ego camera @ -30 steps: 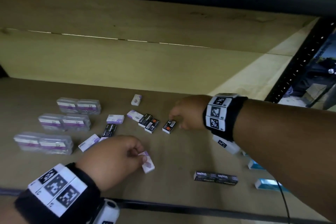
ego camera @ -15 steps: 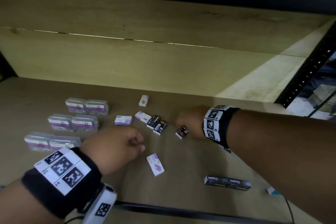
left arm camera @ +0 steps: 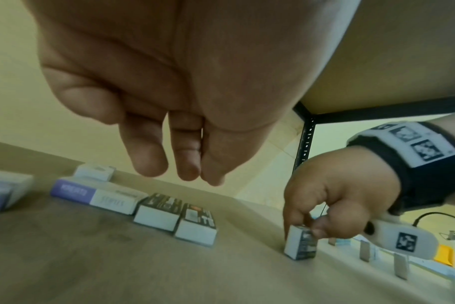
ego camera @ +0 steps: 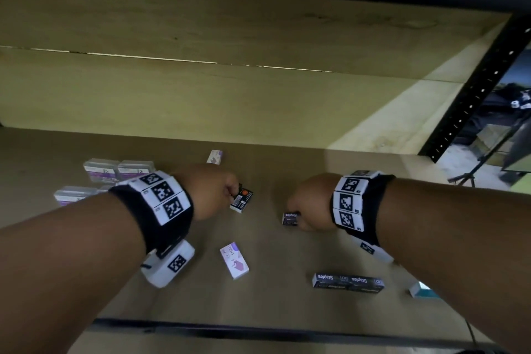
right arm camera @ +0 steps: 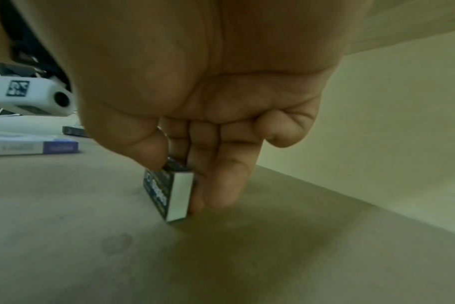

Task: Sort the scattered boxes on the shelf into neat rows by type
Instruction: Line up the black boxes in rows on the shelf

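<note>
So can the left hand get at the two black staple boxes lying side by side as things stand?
Probably yes: the left hand hovers open right above the two black boxes, holding nothing, with nothing between.

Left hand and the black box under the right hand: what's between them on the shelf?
In the head view, bare shelf board separates the left hand, at a black box with an orange dot, from the right hand's black box.
</note>
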